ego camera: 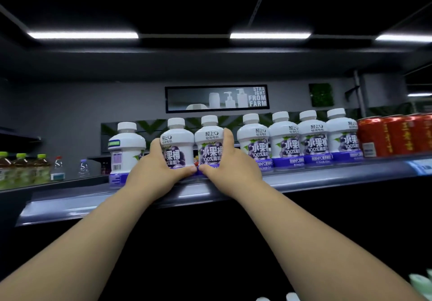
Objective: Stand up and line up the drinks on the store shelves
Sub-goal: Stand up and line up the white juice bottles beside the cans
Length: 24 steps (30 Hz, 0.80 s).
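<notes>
While upright, two bottles (177,137) (210,137) between grips (154,169) (230,167)

- Seven white, purple-labelled juice bottles (282,137) upright in a row left of the red cans (395,134).
- Fifth bottle (209,141) and sixth bottle (176,141) from cans: close together.
- Seventh bottle (126,146): barcode outward.

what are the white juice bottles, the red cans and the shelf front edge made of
juice bottles: probably opaque white plastic, smooth semi-gloss, with moulded shoulders and matching caps.
red cans: likely thin metal, going by the shiny printed wall and rimmed top.
shelf front edge: glossy strip reflecting the lights, plastic or coated metal, cannot tell which.
</notes>
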{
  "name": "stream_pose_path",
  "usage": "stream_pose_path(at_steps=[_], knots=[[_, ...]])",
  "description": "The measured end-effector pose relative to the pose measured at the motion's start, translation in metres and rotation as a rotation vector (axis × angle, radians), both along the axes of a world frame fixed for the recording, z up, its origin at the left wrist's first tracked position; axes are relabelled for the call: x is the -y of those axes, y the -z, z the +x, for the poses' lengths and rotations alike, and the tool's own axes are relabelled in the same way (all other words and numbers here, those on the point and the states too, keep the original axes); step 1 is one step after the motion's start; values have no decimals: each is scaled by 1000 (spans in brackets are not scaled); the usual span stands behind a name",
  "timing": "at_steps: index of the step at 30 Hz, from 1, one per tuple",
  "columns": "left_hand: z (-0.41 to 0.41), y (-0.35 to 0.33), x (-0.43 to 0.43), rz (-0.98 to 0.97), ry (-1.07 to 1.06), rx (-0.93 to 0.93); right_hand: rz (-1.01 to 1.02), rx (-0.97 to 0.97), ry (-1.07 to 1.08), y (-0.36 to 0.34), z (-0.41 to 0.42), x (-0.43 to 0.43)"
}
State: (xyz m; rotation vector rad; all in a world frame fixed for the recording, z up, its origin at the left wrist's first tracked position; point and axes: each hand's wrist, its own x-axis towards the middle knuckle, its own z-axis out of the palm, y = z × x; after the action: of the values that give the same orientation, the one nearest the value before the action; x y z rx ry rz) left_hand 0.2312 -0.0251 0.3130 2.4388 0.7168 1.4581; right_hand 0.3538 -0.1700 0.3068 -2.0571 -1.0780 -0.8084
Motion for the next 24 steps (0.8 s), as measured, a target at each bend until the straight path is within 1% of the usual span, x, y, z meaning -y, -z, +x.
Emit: stream_pose_path(at_steps=[4,7,13,14,16,18,19,22,24], knots=[[0,-4,5,4,42,-32,12,-3,50,-1,-3,3],[0,-6,8,5,26,-59,-19,41,110,-6,-2,5],[7,-7,16,23,-24,-103,-27,36,136,-11,-1,17],[7,-6,15,28,-18,-112,-12,70,155,-9,-2,17],[1,-6,12,40,22,-103,30,217,198,-6,-6,14],[-11,-6,10,93,60,-61,87,357,143,-4,-14,7],[-17,-6,10,135,64,-27,99,391,88,-5,-19,2],[-39,-1,-3,264,-20,96,106,426,-64,-5,-39,-19],[-50,1,-19,318,-90,166,149,436,-110,-2,-50,-34]])
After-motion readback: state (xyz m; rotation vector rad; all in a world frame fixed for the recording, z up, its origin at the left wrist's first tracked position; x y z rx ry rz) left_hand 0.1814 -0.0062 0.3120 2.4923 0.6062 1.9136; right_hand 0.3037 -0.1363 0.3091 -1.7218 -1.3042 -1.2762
